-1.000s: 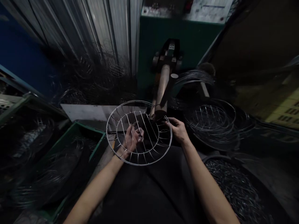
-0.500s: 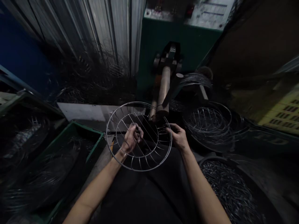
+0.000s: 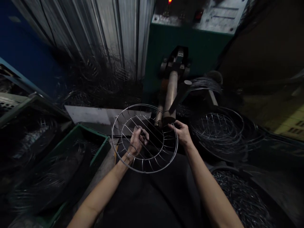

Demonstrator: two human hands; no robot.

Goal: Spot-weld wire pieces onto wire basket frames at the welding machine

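Note:
A round wire basket (image 3: pixel 147 172) with an outer ring, an inner ring and cross wires is in front of me, its far right rim at the machine's rod-shaped electrodes (image 3: pixel 171 91). Beneath the cross wires, my left hand (image 3: pixel 139 139) is closed with fingers curled; what it grips, if anything, is too dark to tell. At the right rim, close beside the electrode tip, my right hand (image 3: pixel 181 132) pinches the basket's edge, its fingertips partly hidden.
The green machine (image 3: pixel 190 44) stands ahead. Green crates (image 3: pixel 95 129) of wire parts lie left. On the right are stacked wire rings (image 3: pixel 213 126), a coil on a bracket (image 3: pixel 205 85) and a tub of small metal pieces (image 3: pixel 239 193).
My right hand has closed in on the rim beside the electrode. The basket's rim now sits nearer the electrode tips. A red light shows on the machine, and the view has shifted slightly.

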